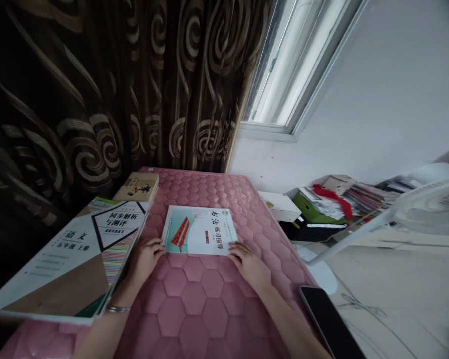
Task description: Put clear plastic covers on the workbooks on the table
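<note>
A thin white and teal booklet (pixel 200 231) with a red patch lies flat on the pink quilted surface (pixel 194 294), its printed characters turned sideways. My left hand (pixel 146 257) touches the booklet's lower left corner with its fingertips. At the lower right corner, the fingers of my right hand (pixel 247 259) rest on the edge, slightly spread. Neither hand lifts the booklet. Left of my left hand is a stack of larger books (pixel 78 254) with a white and brown cover. A silver bracelet circles my left wrist.
Behind the stack sits a tan book (pixel 138 187) beside the dark patterned curtain (pixel 115 89). A black phone (pixel 331 321) lies at the right edge. Beyond stand a white fan (pixel 426 204), a white box (pixel 280 206) and a green box (pixel 314 209) with papers.
</note>
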### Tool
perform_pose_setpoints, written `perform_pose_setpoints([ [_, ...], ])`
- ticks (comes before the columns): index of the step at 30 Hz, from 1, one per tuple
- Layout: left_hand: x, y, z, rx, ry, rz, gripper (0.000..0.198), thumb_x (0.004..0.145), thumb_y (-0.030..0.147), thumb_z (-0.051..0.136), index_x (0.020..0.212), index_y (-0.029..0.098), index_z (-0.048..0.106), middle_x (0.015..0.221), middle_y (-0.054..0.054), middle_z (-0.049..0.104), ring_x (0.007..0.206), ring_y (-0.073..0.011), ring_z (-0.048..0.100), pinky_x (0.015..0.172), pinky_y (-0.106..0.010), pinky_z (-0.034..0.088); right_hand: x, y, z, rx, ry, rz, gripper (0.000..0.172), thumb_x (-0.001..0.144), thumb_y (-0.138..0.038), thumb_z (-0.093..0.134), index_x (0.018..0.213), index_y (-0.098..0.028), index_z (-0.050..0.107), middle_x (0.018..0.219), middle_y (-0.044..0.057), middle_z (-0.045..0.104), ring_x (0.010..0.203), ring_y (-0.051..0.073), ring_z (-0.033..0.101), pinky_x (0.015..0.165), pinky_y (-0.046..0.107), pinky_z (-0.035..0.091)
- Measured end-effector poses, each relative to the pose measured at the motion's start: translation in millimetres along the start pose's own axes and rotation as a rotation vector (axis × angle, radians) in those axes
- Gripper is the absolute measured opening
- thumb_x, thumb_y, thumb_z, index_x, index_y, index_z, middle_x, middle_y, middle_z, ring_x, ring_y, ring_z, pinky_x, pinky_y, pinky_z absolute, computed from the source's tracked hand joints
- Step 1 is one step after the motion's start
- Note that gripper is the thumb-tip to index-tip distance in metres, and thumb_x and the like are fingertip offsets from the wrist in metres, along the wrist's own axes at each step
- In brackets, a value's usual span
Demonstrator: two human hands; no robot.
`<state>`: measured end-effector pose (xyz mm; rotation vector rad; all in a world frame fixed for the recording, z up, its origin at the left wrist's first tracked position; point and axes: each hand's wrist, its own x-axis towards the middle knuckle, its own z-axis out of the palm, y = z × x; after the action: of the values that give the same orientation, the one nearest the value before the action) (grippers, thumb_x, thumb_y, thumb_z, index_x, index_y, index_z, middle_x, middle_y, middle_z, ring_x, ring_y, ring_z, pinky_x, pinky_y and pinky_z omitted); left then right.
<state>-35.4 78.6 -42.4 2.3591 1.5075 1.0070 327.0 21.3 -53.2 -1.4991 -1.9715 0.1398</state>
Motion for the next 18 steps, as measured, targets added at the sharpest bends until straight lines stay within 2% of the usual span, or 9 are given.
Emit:
perform_pose_setpoints([
  [5,-3.1,-11.6,-1.1,-0.065,0.022,-0.036,0.017,0.078,0.018,0.061,0.072,0.025,0.075,0.092,-0.003,0.075,0.091,-0.0199,0.067,0.087,-0.037,0.053,-8.7,26.2,-5.5,0.102,-0.019,0.038,0.025,0.089,-0.017,0.048,0.094,-0.024,0.071,0.109,0.005,0.071,0.106,0.021,0.063,0.094,0.043,0.051],
  [12,-1.7,-8.3,-2.0,-0.098,0.009,-0.041,0.018,0.077,0.014,0.060,0.072,0.024,0.074,0.092,-0.004,0.075,0.089,-0.0193,0.068,0.085,-0.036,0.054,-8.7,35.5,-1.1,0.174,-0.038,0.046,0.035,0.085,-0.010,0.044,0.098,-0.025,0.073,0.112,0.005,0.071,0.110,0.020,0.061,0.097,0.045,0.050],
  [15,-2.6,-5.9,-3.6,-0.045,0.014,-0.042,0.021,0.076,0.009,0.058,0.073,0.023,0.074,0.092,-0.004,0.074,0.088,-0.0199,0.067,0.084,-0.036,0.054,-9.4,39.5,-5.2,0.167,-0.069,0.033,0.042,0.082,-0.006,0.040,0.100,-0.025,0.073,0.115,0.005,0.070,0.114,0.020,0.059,0.099,0.046,0.048],
  [18,-3.8,6.4,-6.3,0.070,-0.008,-0.028,0.026,0.075,0.005,0.055,0.074,0.022,0.074,0.101,-0.006,0.072,0.095,-0.0224,0.065,0.089,-0.040,0.051,-9.8,35.2,-10.7,0.115,-0.126,0.037,0.048,0.078,-0.002,0.038,0.104,-0.024,0.072,0.118,0.004,0.068,0.122,0.021,0.054,0.103,0.048,0.045],
])
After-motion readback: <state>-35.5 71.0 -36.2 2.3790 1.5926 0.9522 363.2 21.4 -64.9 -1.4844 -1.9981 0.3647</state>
